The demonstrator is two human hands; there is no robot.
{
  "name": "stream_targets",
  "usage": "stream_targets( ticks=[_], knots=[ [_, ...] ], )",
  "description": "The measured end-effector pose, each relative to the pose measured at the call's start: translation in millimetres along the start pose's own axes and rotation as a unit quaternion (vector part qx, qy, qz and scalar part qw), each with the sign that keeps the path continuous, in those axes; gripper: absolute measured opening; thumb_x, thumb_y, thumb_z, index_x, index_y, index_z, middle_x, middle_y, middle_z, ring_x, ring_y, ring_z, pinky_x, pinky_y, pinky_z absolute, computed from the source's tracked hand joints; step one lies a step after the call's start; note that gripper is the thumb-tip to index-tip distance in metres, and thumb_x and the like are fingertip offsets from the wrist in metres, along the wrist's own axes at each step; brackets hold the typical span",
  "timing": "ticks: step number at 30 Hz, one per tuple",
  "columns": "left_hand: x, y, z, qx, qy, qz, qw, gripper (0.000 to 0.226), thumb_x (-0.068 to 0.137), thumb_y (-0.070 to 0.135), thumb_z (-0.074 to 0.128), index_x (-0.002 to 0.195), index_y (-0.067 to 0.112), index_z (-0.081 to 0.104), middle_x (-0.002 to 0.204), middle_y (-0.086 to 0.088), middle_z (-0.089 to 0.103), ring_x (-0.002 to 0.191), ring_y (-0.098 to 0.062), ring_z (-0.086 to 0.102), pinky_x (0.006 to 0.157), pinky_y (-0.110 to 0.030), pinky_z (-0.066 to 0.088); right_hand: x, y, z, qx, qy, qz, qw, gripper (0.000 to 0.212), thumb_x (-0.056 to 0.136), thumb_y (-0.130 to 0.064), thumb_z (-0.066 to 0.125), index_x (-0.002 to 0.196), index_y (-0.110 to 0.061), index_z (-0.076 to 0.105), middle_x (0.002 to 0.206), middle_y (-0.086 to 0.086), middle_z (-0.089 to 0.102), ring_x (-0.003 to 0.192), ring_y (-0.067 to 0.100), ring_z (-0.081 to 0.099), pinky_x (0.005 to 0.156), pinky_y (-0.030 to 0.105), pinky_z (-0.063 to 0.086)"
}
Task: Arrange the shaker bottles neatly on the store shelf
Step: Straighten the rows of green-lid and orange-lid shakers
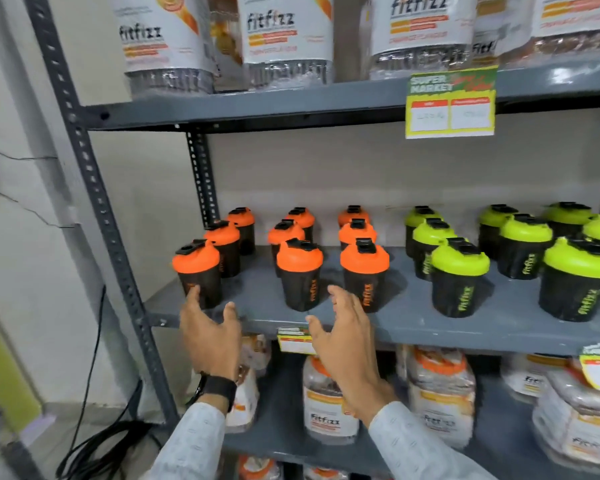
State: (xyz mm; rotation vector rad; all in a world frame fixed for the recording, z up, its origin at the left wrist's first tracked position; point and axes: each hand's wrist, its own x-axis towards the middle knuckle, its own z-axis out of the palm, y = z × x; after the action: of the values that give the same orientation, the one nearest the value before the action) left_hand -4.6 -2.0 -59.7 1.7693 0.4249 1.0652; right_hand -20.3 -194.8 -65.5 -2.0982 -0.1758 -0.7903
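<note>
Grey metal store shelf (430, 327) | orange-lidded shaker bottles (300, 275) in rows on it, green-lidded ones (459, 277) to their right | left hand (210, 336) and right hand (343, 337) raised at shelf's front edge, fingers spread, released, holding nothing

Grey painted metal shelf (430, 329), matt, smooth. Perforated steel upright (94, 188) at 9 o'clock. Shaker bottles (300, 275): dark plastic bodies, semi-gloss; lids orange or lime, satin. Glossy clear plastic jars (328, 403) with paper labels at 6 o'clock. Paper price tag (451, 103) at 1 o'clock.
</note>
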Motion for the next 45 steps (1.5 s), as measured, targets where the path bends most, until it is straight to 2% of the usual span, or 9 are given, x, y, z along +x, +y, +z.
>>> stream_targets(
  ticks=[4, 9, 12, 17, 21, 24, 25, 28, 45],
  knots=[
    [39.1, -17.0, -12.5, -0.002, 0.020, 0.008, 1.000, 0.074, 0.078, 0.018, 0.081, 0.142, 0.010, 0.046, 0.141, -0.020, 0.049, 0.133, -0.038, 0.045, 0.108, -0.053, 0.041, 6.9, -22.9, 36.4, -0.013, 0.013, 0.051, 0.999, 0.096, 0.086, -0.034, 0.081, 0.161, -0.011, 0.026, 0.157, 0.012, 0.038, 0.145, 0.031, 0.039, 0.114, 0.040, 0.036],
    [73.6, -28.9, -16.8, 0.009, -0.076, 0.000, 0.997, 0.100, 0.074, 0.027, 0.087, 0.154, 0.012, 0.029, 0.158, -0.017, 0.035, 0.146, -0.034, 0.032, 0.118, -0.052, 0.031, 26.0, -31.7, 51.2, 0.003, 0.003, 0.114, 0.993, 0.112, 0.082, -0.029, 0.084, 0.166, -0.016, 0.010, 0.164, 0.013, 0.031, 0.148, 0.033, 0.035, 0.117, 0.042, 0.033],
    [86.2, -31.8, -15.7, -0.016, -0.115, 0.012, 0.993, 0.099, 0.070, 0.027, 0.090, 0.151, 0.019, 0.033, 0.152, -0.012, 0.045, 0.139, -0.031, 0.044, 0.113, -0.053, 0.038, 41.1, -34.1, 53.9, 0.040, -0.005, 0.131, 0.991, 0.111, 0.078, -0.018, 0.083, 0.165, -0.020, 0.013, 0.160, 0.010, 0.039, 0.144, 0.030, 0.043, 0.117, 0.045, 0.039],
    [88.0, -36.7, -13.1, -0.015, -0.133, 0.023, 0.991, 0.089, 0.073, 0.026, 0.088, 0.147, 0.023, 0.040, 0.142, -0.007, 0.056, 0.130, -0.031, 0.054, 0.107, -0.056, 0.045, 50.7, -33.0, 59.5, 0.066, 0.006, 0.141, 0.988, 0.098, 0.075, -0.008, 0.080, 0.156, -0.026, 0.029, 0.139, 0.005, 0.061, 0.126, 0.029, 0.061, 0.104, 0.047, 0.052],
    [88.0, -39.1, -12.0, -0.006, -0.121, 0.026, 0.992, 0.084, 0.076, 0.025, 0.086, 0.146, 0.024, 0.040, 0.142, -0.007, 0.058, 0.129, -0.033, 0.056, 0.105, -0.056, 0.046, 47.6, -34.8, 71.7, 0.064, 0.048, 0.144, 0.986, 0.088, 0.072, -0.015, 0.086, 0.148, -0.025, 0.042, 0.136, 0.000, 0.060, 0.127, 0.024, 0.058, 0.106, 0.050, 0.051],
    [88.6, -39.3, -12.0, -0.004, -0.117, 0.029, 0.993, 0.084, 0.075, 0.026, 0.087, 0.146, 0.023, 0.042, 0.141, -0.007, 0.059, 0.129, -0.033, 0.056, 0.105, -0.056, 0.047, 43.1, -41.4, 85.1, 0.046, 0.091, 0.144, 0.984, 0.083, 0.072, -0.020, 0.090, 0.142, -0.024, 0.047, 0.133, 0.000, 0.059, 0.125, 0.023, 0.058, 0.101, 0.036, 0.047],
    [88.9, -39.4, -12.3, -0.004, -0.118, 0.030, 0.993, 0.084, 0.075, 0.026, 0.087, 0.146, 0.023, 0.042, 0.141, -0.007, 0.059, 0.129, -0.034, 0.056, 0.104, -0.057, 0.047, 41.8, -44.8, 89.6, 0.037, 0.104, 0.145, 0.983, 0.081, 0.071, -0.022, 0.091, 0.140, -0.023, 0.048, 0.131, 0.001, 0.058, 0.124, 0.024, 0.058, 0.098, 0.035, 0.048],
    [89.2, -39.9, -13.3, -0.003, -0.117, 0.036, 0.992, 0.084, 0.074, 0.027, 0.087, 0.145, 0.021, 0.043, 0.140, -0.008, 0.060, 0.128, -0.034, 0.057, 0.102, -0.057, 0.049, 38.9, -56.0, 102.0, 0.018, 0.125, 0.147, 0.981, 0.080, 0.071, -0.024, 0.093, 0.138, -0.019, 0.049, 0.130, 0.004, 0.057, 0.123, 0.027, 0.058, 0.101, 0.042, 0.052],
    [91.6, -50.1, -14.3, 0.009, -0.112, 0.062, 0.992, 0.086, 0.073, 0.034, 0.087, 0.146, 0.026, 0.042, 0.139, -0.006, 0.062, 0.126, -0.033, 0.059, 0.100, -0.055, 0.051, 31.1, -67.7, 128.9, -0.027, 0.187, 0.146, 0.971, 0.077, 0.072, -0.030, 0.094, 0.135, -0.016, 0.050, 0.128, 0.005, 0.056, 0.122, 0.028, 0.058, 0.096, 0.036, 0.051]
  ],
)
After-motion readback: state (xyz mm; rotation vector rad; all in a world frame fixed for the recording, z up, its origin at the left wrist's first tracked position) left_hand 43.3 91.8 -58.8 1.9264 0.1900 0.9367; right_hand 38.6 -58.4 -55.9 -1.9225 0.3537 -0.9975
